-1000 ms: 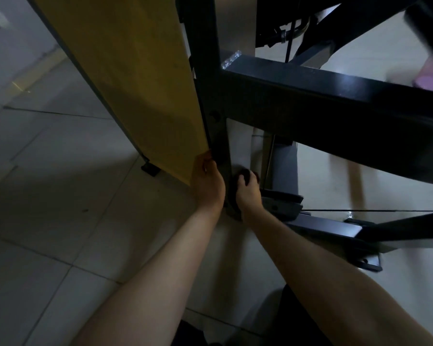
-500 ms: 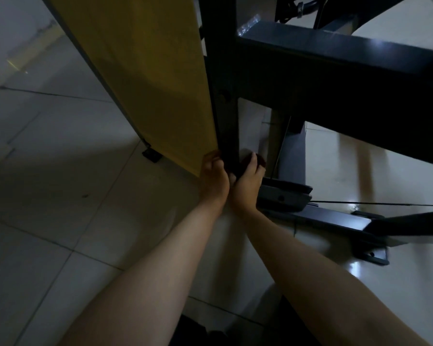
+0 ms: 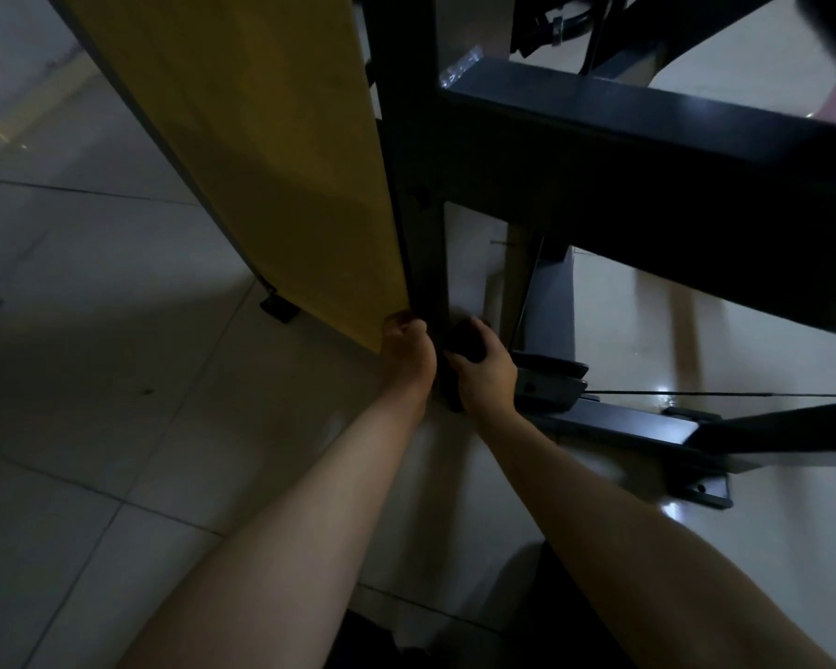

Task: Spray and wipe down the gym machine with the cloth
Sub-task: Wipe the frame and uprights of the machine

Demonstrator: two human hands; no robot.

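The gym machine's dark upright post [image 3: 413, 210] runs down the middle of the head view, with a yellow panel [image 3: 281, 152] fixed to its left side. My left hand [image 3: 409, 357] grips the bottom corner of the panel beside the post. My right hand [image 3: 486, 374] holds a dark cloth [image 3: 464, 345] pressed against the foot of the post, fingers curled over it. The two hands nearly touch, one on each side of the post. No spray bottle is in view.
A thick dark crossbeam [image 3: 647, 176] slants across the upper right. A grey base rail [image 3: 618, 424] and foot bracket [image 3: 701, 490] lie on the glossy tiled floor [image 3: 93, 354] at right. A thin cable [image 3: 720, 393] runs sideways above the rail. A black foot [image 3: 278, 309] stands behind the panel.
My right hand with the cloth has slid slightly down the post's base and its fingers have curled more over the cloth. The left hand stays on the panel's corner.
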